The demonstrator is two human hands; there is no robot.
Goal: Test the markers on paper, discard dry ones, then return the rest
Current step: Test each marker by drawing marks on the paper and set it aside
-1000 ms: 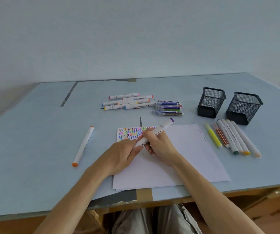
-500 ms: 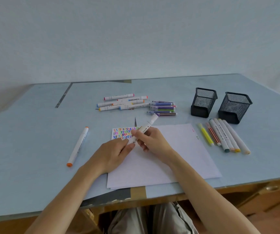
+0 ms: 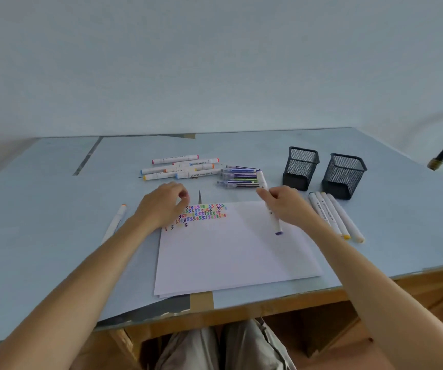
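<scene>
The right hand (image 3: pixel 289 206) grips a white marker (image 3: pixel 268 202) around its middle, purple tip pointing near, over the right part of the paper (image 3: pixel 236 252). The left hand (image 3: pixel 164 204) hovers over the paper's far-left corner beside rows of coloured squiggles (image 3: pixel 204 212), fingers loosely curled, holding nothing that I can see. Further markers (image 3: pixel 183 168) lie far on the counter (image 3: pixel 41 209), more just right of the paper near two mesh pen holders (image 3: pixel 300 168).
</scene>
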